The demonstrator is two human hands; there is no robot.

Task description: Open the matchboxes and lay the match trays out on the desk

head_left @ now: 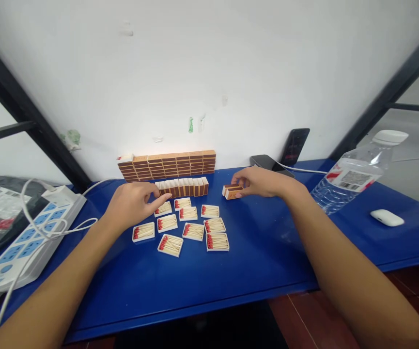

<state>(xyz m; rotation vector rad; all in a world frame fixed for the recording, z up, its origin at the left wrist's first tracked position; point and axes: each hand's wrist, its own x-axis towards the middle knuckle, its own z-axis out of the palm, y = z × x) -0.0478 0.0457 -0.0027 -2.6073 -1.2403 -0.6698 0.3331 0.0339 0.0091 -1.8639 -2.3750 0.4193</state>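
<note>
Matchbox sleeves, small brown cardboard ones [232, 191], sit as a pair under the right hand [258, 182], whose fingers pinch them near the desk's [267, 252] back edge. The left hand [131, 203], loosely curled and holding nothing, touches the row of upright sleeves [183, 186]. Nine open white trays of red-tipped matches [187, 228] lie unsleeved toward the middle; a finished stack of closed boxes [167, 165] lines the wall.

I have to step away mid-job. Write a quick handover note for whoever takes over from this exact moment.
Left hand: fingertips on the upright row of small brown matchbox sleeves, gripping nothing that I can see.
Right hand: fingers on two loose brown sleeves lying on the blue tabletop.
Done: stacked wall of closed brown matchboxes at the white wall.
Left: nine open white trays of red-tipped matches, unsleeved.
</note>
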